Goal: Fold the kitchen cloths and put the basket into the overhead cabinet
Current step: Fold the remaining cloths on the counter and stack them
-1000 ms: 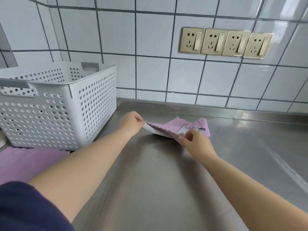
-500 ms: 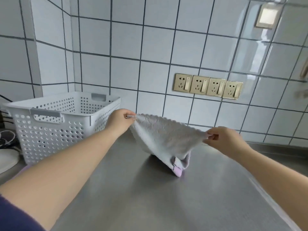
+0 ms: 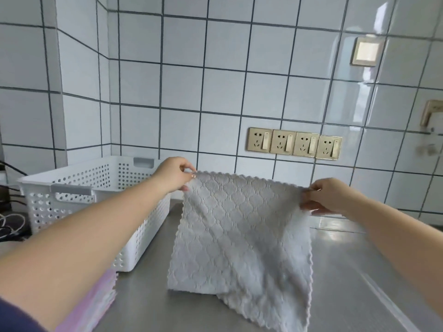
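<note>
A pale grey quilted kitchen cloth (image 3: pixel 239 236) hangs spread out above the steel counter, its lower edge resting on the surface. My left hand (image 3: pixel 173 174) pinches its top left corner and my right hand (image 3: pixel 328 196) pinches its top right corner. A white perforated basket (image 3: pixel 96 202) with grey handles stands on the counter at the left, just beyond my left forearm. A stack of pink cloths (image 3: pixel 96 305) lies at the lower left, partly under my left arm.
The steel counter (image 3: pixel 359 271) runs to a white tiled wall with a row of gold sockets (image 3: pixel 294 144). Cables (image 3: pixel 9 224) lie at the far left beside the basket.
The cloth was lifted off the counter and pulled out flat between both hands, which rose and moved apart. The view tilted upward.
</note>
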The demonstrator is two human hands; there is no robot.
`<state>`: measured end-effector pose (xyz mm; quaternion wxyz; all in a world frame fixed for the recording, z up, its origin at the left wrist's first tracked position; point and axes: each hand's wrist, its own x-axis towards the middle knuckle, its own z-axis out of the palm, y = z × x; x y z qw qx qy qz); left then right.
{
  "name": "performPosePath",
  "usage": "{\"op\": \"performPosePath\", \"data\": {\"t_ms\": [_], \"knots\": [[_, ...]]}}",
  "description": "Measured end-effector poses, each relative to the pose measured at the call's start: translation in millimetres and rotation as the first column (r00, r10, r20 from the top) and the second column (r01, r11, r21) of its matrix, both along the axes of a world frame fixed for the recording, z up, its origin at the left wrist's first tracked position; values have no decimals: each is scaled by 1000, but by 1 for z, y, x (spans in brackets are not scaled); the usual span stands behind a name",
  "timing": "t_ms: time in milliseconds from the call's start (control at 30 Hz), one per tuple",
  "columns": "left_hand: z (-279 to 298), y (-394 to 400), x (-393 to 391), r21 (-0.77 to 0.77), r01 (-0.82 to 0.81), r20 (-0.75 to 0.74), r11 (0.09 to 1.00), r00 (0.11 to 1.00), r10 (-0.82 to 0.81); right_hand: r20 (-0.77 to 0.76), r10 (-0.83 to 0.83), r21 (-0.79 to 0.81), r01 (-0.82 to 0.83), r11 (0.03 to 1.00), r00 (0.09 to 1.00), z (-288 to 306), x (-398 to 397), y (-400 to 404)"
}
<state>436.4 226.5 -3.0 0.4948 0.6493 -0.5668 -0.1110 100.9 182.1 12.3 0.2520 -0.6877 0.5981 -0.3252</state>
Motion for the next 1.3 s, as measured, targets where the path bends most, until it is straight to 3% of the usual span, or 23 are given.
{"op": "performPosePath", "data": {"t_ms": [100,233,433,567,633,733,833,1100,1300], "knots": [[-2,-11,-4,-87,-29,-165,996,986,15,-28,-46,-195,40,980,999,-4,5,-19],[2,-15,-10,-218,-88,-166,972,985,52,-62,-107,-366,77,928,992,1,6,-18],[-9,7,-16,-265,-70,-130,962,991,36,-133,-100,-374,43,927,986,-15,-6,5],[-57,45,-17,-75,12,76,997,997,-6,-346,-45,-247,-45,968,937,-63,-24,38],[-90,70,-14,54,85,102,995,991,-90,-429,18,-131,-82,988,903,-92,-32,62],[-134,105,-14,204,187,132,961,967,-216,-416,90,-17,-107,994,905,-133,-42,92],[-164,133,-22,292,167,189,942,955,-228,-372,141,31,-139,990,917,-165,-52,116],[-173,182,-53,316,95,345,944,916,-207,-422,186,-4,-207,978,887,-191,-76,149],[-170,198,-57,364,200,295,910,902,-316,-472,236,-45,-291,956,849,-182,-90,163]]}}
